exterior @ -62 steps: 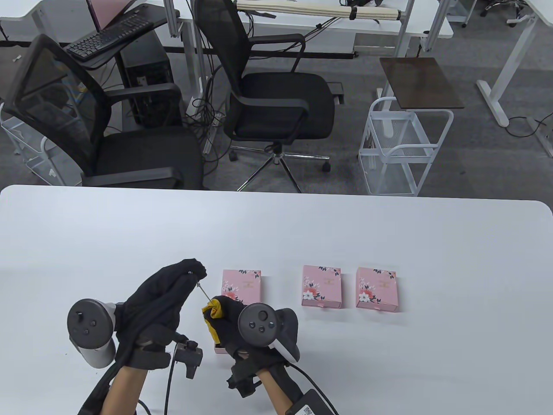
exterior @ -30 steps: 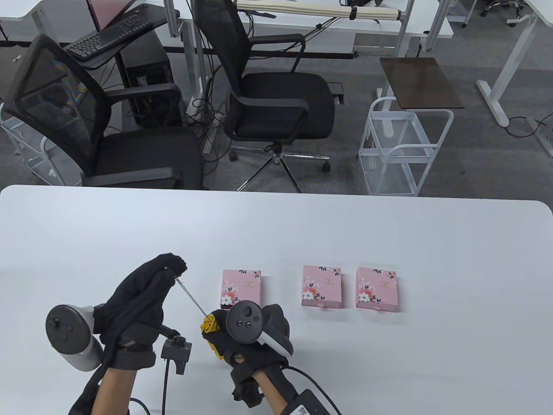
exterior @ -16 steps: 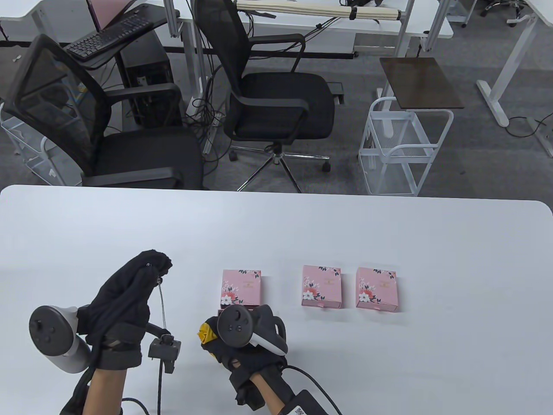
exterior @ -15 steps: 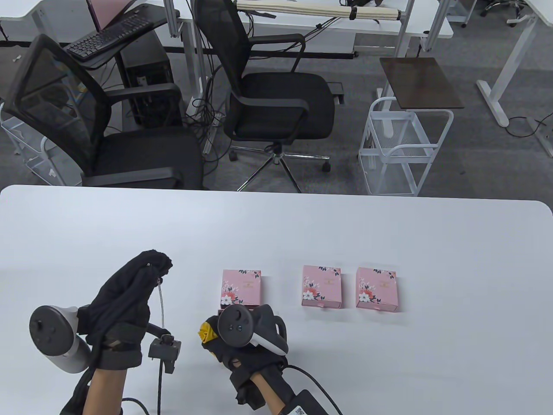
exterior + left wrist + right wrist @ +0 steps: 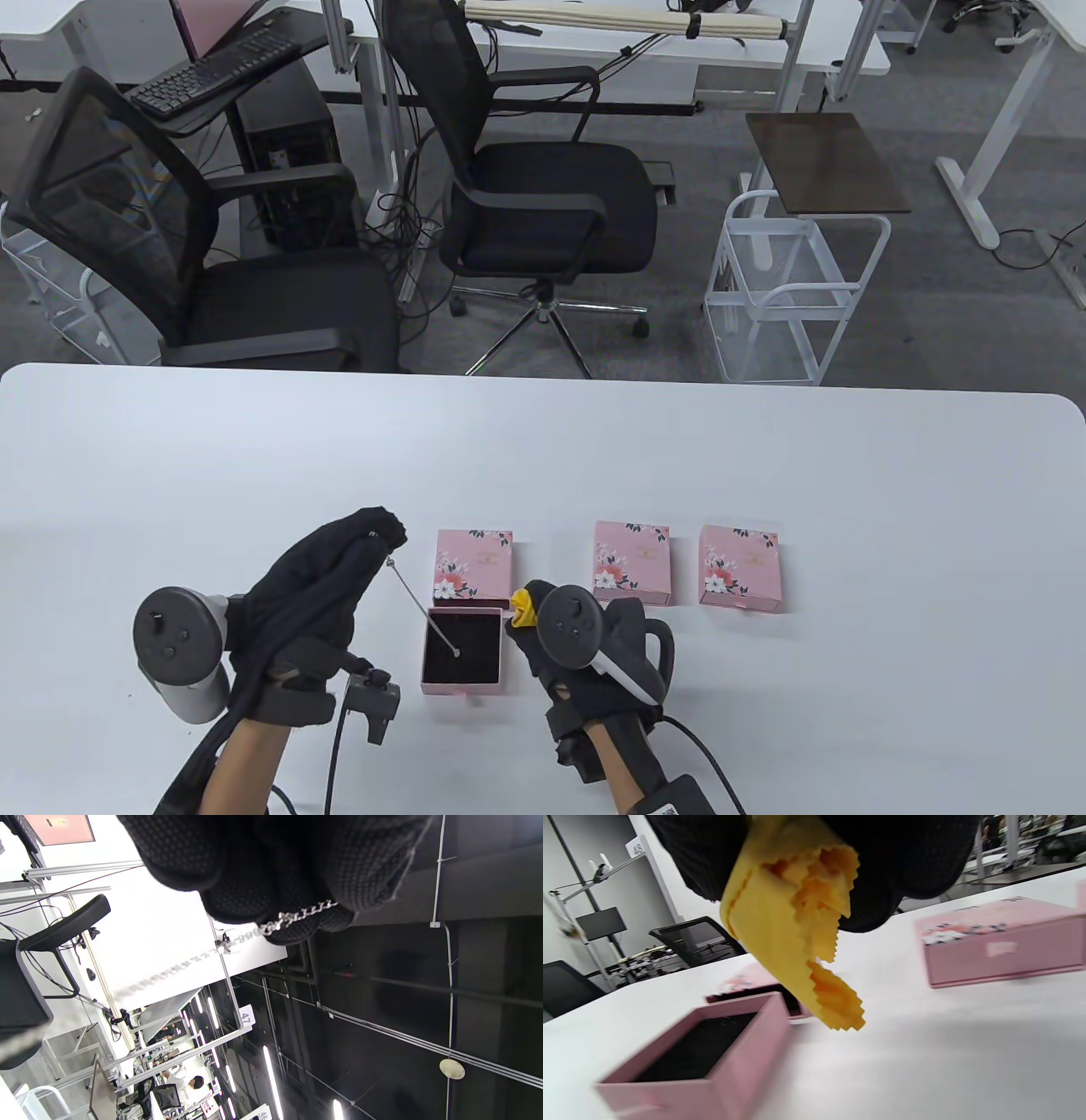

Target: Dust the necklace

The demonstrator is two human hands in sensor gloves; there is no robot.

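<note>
My left hand (image 5: 339, 569) pinches one end of a thin silver necklace (image 5: 422, 605) at its fingertips. The chain hangs down and to the right, its lower end over the black lining of an open pink box (image 5: 463, 650). The left wrist view shows the chain (image 5: 297, 916) between my gloved fingers (image 5: 271, 899). My right hand (image 5: 577, 645) grips a crumpled yellow cloth (image 5: 523, 605), just right of the open box. The right wrist view shows the cloth (image 5: 801, 921) hanging from my fingers above the table, with the open box (image 5: 704, 1052) at lower left.
Three closed pink floral boxes lie in a row on the white table (image 5: 764, 458): one (image 5: 473, 564) just behind the open box, two more (image 5: 632, 562) (image 5: 739, 568) to the right. Office chairs (image 5: 543, 187) and a white wire cart (image 5: 789, 289) stand beyond the far edge.
My left hand moved right with the necklace, whose free end now hangs over the open box. My right hand moved right with the cloth, uncovering the box, and no longer holds the chain.
</note>
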